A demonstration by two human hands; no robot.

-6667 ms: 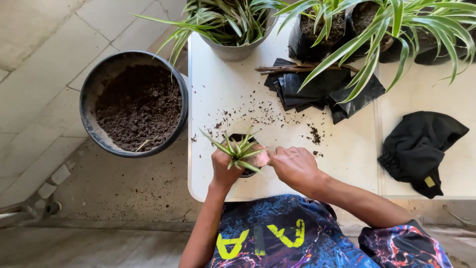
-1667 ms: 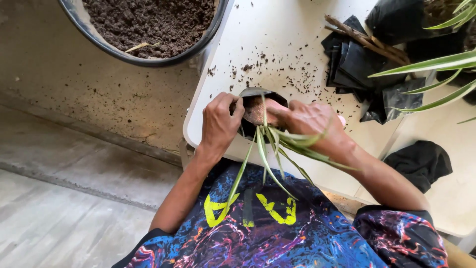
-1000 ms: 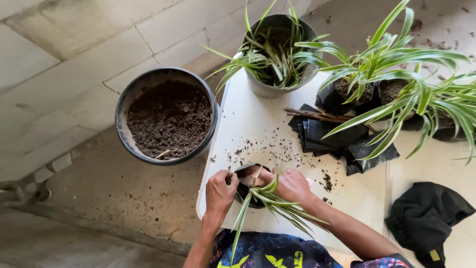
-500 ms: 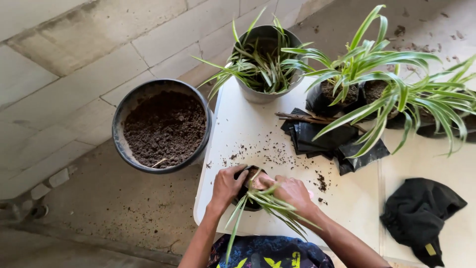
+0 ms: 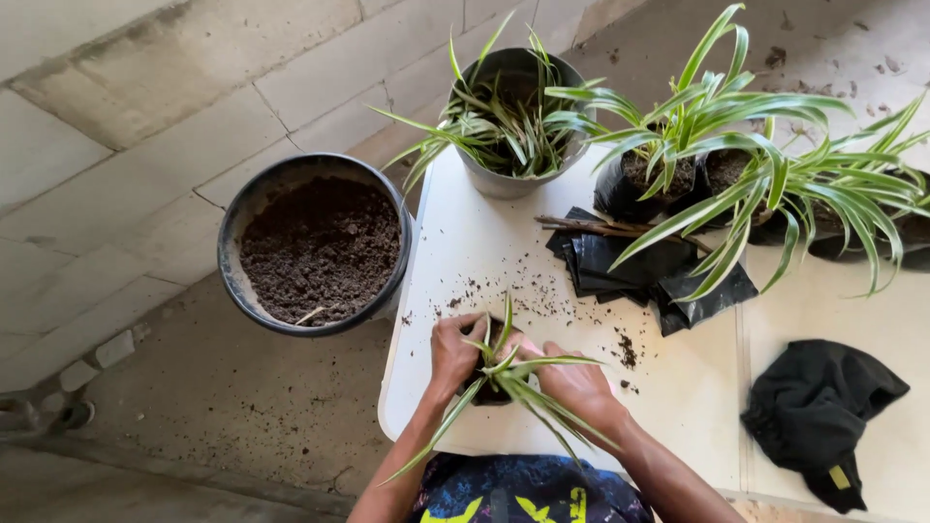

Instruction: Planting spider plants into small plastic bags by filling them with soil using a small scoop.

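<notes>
I'm looking down on a white table (image 5: 484, 261) set on a concrete floor (image 5: 194, 407). Beside its left edge stands a big tub (image 5: 232, 223) filled with dark soil. At the table's far end is a grey pot (image 5: 504, 179) of striped plants, and to its right more plants (image 5: 717, 126) in black bags. A pile of empty black bags (image 5: 630, 271) lies mid-table, with a stick across it, and a dark cloth (image 5: 819, 407) lies on the right.

At the near edge, my left hand (image 5: 453, 353) is wrapped around the side of a small bag (image 5: 489, 392), and my right hand (image 5: 576, 383) presses in against it from the other side, fingers curled close at the base of the plantlet (image 5: 509, 366). Both are holding it; the bag rests on the table between them.

I judge the potting well along: the plantlet already stands in its bag with soil, and loose crumbs (image 5: 542, 291) are scattered about. Firming it and setting it aside seem left.
</notes>
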